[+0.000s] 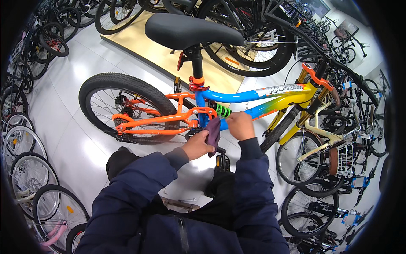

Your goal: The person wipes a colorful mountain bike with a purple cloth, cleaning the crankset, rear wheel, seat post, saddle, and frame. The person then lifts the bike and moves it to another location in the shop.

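Observation:
Before me stands a small mountain bike with a blue-and-yellow frame, an orange rear swingarm and a black saddle. My left hand is closed on a dark purple cloth, which hangs beside the bottom of the seat tube. To its right, my right hand is curled into a fist against the blue lower tube; whatever its fingers hold is hidden. Just above and between the hands sits a green shock spring. A black pedal shows below the cloth.
The bike's rear wheel is at left. Behind it, more bikes stand on a low wooden platform. Rows of bikes line both sides, including a cream one with a white basket. A wrench lies low between my legs.

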The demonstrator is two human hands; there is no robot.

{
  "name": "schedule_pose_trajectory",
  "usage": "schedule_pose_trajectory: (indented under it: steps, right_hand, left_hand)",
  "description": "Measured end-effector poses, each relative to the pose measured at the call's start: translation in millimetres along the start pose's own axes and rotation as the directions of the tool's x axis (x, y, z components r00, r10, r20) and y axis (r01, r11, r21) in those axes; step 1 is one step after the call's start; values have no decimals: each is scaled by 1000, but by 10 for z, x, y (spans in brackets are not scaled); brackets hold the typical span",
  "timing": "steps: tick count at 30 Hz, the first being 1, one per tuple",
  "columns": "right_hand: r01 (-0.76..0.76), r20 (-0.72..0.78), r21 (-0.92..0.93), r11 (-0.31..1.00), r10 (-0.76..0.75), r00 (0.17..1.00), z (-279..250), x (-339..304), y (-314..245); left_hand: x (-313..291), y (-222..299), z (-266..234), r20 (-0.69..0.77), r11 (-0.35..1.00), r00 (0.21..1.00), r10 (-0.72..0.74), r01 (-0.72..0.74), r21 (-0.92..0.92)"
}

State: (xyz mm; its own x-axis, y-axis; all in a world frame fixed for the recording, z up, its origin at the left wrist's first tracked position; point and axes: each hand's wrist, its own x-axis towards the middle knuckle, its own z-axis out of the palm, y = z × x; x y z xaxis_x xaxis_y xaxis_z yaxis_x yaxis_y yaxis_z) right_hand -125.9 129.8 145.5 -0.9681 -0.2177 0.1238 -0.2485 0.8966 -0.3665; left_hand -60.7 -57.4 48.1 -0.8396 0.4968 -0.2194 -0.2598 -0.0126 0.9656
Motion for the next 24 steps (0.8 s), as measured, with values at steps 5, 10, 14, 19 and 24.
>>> schedule_pose_trajectory:
  steps: [5,10,14,19,24]
  right_hand:
    - [17,-65,45,999,-14,998,-392,-208,-177]
    - [98,-46,-127,987,-104,993,-285,-440,-571]
    - [15,-32,-222,975,-23,999,73,-471,-869]
    - [-100,-80,-314,944,79,994,424,-421,-949]
    - [-77,10,-318,945,84,996,487,-249,-851]
  left_hand:
    - [30,-62,24,-73,998,995,63,-63,4]
    - [30,-87,47,-118,992,991,67,-53,113]
    - [31,-67,34,-95,994,991,93,-88,59]
    - [-8,25,-22,-91,857,935,344,-272,438]
    - [-71,34,-31,-192,998,981,-40,48,39]
